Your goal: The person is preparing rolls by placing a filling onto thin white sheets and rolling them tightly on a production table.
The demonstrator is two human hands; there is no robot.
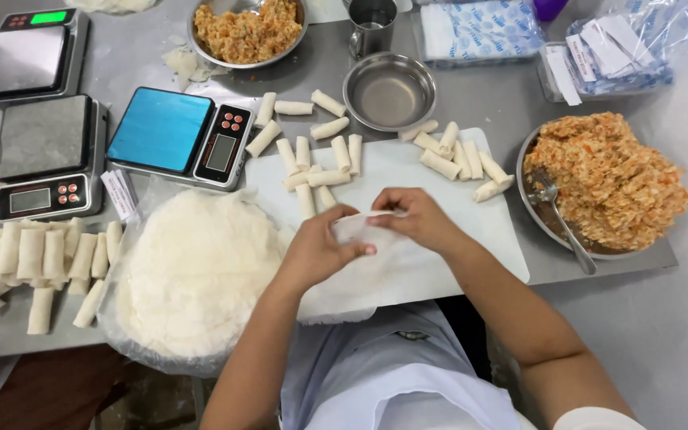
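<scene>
Left hand [318, 245] and right hand [416, 219] pinch a spring-roll wrapper [357, 225] at the white cutting board's [487, 227] near edge, beside the wrapper stack [197, 271].

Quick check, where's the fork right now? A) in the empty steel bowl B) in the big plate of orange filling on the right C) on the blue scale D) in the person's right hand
B: the fork lies in the plate of orange filling at the right; both hands are on a wrapper.

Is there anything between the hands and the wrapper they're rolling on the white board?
Nothing visible. The left hand and right hand are both already on the wrapper, folding it over the white cutting board. The finished spring rolls lie farther back.
</scene>
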